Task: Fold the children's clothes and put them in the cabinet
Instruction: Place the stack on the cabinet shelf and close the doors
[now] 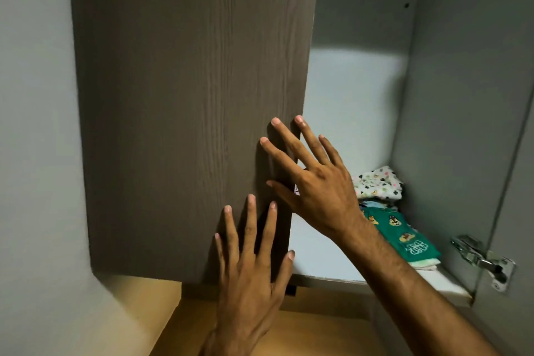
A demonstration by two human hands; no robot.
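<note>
Both hands, left hand (pixel 248 263) and right hand (pixel 315 182), press spread, straight fingers flat against the cabinet door (pixel 187 124), probably to close it, folded clothes (pixel 398 225) shelved behind it.

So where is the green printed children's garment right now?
In the head view it lies folded on the white cabinet shelf at the right, the green printed children's garment just below the white patterned garment, near the metal hinge.

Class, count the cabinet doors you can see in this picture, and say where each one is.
2: a brown door on the left, both hands flat against it; a grey door swung open at the right edge, hinge showing.
</note>
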